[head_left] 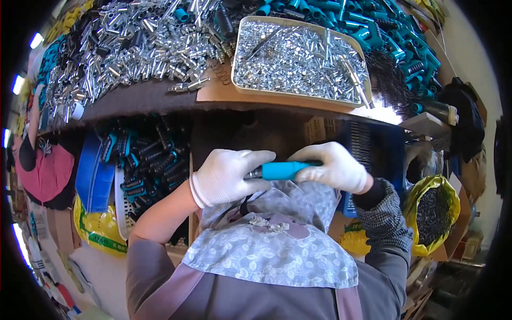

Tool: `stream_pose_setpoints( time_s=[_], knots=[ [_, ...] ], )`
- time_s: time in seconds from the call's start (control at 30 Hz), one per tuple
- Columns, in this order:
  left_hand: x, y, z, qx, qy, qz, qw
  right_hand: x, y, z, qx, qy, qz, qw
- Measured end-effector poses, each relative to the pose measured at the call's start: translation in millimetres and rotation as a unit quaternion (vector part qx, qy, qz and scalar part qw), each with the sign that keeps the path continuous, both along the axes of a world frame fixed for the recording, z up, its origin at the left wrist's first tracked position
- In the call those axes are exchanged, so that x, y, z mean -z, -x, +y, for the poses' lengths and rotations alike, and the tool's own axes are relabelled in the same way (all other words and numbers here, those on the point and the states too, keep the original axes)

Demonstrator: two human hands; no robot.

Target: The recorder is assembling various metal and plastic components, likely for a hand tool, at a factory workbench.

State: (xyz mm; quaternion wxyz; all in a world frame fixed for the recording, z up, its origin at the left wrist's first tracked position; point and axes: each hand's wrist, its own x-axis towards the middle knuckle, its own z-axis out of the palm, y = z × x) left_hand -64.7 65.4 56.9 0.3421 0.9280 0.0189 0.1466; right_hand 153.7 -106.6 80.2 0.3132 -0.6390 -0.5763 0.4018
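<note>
Both gloved hands meet over the person's lap, just below the near edge of the worktop (160,98); the left hand (226,176) wraps its grip around the dark metal end of a teal-handled tool (282,170), while the right hand (333,168) has its grip pressed around the teal plastic handle; the two parts appear joined or nearly so, so this piece looks, by my judgement, close to assembled, though the joint itself is hidden by the fingers; the tool lies level, a short smooth teal cylinder with a darker stub at its left end; much seems left, since a beige tray (368,88) at the far right of the worktop is full of small silver metal pieces, loose shiny metal parts (133,42) heap across its left half, and teal handles (373,29) pile at the far right corner; a basket of dark-gripped pieces (146,160) sits beneath the near edge.
</note>
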Motion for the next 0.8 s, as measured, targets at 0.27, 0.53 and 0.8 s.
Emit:
stream_pose_setpoints(
  time_s=[0.27, 0.53, 0.8],
  knots=[
    [-1, 4, 1, 0.067, -0.038, 0.072, 0.994, 9, 20, -1, 0.021, 0.114, 0.207, 0.971],
    [-12, 1, -6, 0.104, -0.019, 0.084, 0.991, 7, 21, 0, 0.025, 0.140, 0.284, 0.948],
    [2, -6, -13, 0.086, -0.014, 0.075, 0.993, -2, 27, 22, -0.036, 0.172, 0.190, 0.966]
  ],
)
